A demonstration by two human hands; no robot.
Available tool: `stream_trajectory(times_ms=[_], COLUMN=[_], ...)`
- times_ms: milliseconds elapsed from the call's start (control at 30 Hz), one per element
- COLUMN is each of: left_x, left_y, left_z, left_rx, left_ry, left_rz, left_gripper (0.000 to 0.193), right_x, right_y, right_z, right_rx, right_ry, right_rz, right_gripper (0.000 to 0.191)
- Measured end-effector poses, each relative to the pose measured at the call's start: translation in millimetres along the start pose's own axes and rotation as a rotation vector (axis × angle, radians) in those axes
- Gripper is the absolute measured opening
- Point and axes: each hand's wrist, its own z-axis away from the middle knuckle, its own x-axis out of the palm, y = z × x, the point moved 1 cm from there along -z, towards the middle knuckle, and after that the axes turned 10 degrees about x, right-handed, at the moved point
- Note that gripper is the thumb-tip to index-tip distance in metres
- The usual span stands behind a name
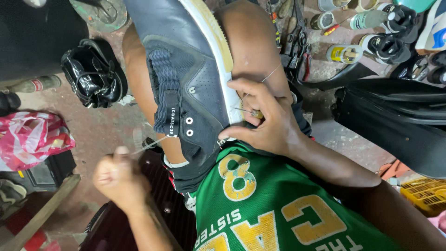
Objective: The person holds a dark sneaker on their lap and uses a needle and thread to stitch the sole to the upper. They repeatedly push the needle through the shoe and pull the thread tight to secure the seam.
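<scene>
While hands clamp thread (148, 145) and awl (248, 112) | sneaker (195, 79) between knees | black shoe (95, 74) left

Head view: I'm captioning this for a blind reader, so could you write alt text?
A person's right hand presses a thin awl against the white sole edge of a dark navy sneaker resting between their knees. The left hand, blurred, pulls a pale thread away from the shoe. Tools and bottles lie on the floor beyond.
</scene>
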Motion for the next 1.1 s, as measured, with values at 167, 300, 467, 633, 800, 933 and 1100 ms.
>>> stream_trajectory(times_ms=[167,300,467,633,800,933,1100], left_x=[8.2,57.6,105.2,114.1,114.7,112.2,110.2], left_y=[17.8,78.6,93.6,77.2,61.8,56.0,48.8], left_z=[-15.7,13.4,2.9,-2.9,12.1,23.1,26.2], left_rx=[0.144,0.666,0.339,0.482,0.334,0.260,0.159], left_ry=[-0.065,-0.435,-0.859,-0.851,-0.611,-0.458,-0.410], left_rz=[-0.385,-0.654,-0.664,-0.531,-0.420,-0.254,-0.181], left_gripper=[0.032,0.005,0.013,0.009,0.024,0.040,0.038], right_x=[2.2,-2.0,-29.1,-57.8,-34.3,-30.6,-41.1], right_y=[-6.4,-14.3,-20.2,-24.7,-13.2,-5.1,-2.8], right_z=[-4.0,-1.0,-3.1,-1.5,-4.7,-3.0,-3.7], right_rx=[0.016,0.064,0.277,0.086,-0.141,-0.088,-0.046], right_ry=[-0.022,-0.052,-0.247,-0.205,0.017,-0.056,-0.073], right_rz=[0.005,0.053,0.464,0.633,0.408,0.357,0.240], right_gripper=[0.089,0.087,0.110,0.088,0.074,0.039,0.013])
